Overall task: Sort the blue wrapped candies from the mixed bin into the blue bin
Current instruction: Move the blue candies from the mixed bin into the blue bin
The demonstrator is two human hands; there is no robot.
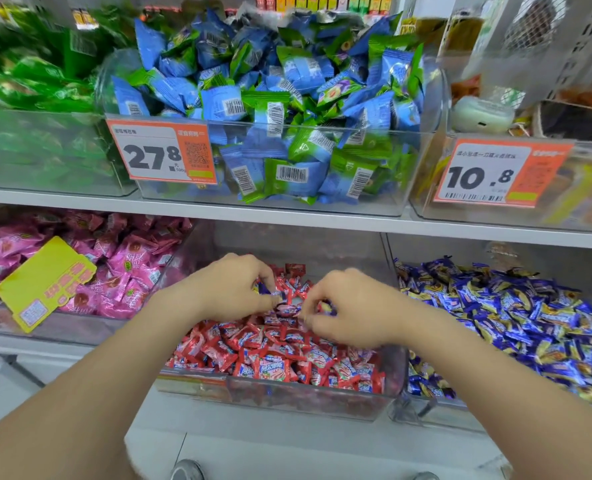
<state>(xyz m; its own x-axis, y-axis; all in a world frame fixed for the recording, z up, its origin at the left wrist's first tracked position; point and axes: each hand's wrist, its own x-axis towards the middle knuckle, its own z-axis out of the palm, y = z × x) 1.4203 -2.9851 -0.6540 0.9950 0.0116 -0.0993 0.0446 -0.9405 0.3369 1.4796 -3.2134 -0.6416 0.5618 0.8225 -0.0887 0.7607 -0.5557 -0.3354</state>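
The mixed bin [308, 400] is a clear tub on the lower shelf, filled mostly with red wrapped candies [274, 362]. Both hands are inside it, over the back of the pile. My left hand [232, 289] pinches a blue wrapped candy [270, 291] between thumb and fingers. My right hand [343, 306] has its fingers curled around another blue wrapped candy [327, 307], mostly hidden by the fingers. Just to the right stands the blue bin [516, 317], a clear tub heaped with blue and gold wrapped candies.
A pink candy bin [90, 268] with a yellow tag sits left of the mixed bin. On the shelf above, a clear bin of blue and green packets [270, 109] carries a 27.8 price tag [163, 152]. The upper shelf edge [287, 218] overhangs the lower bins.
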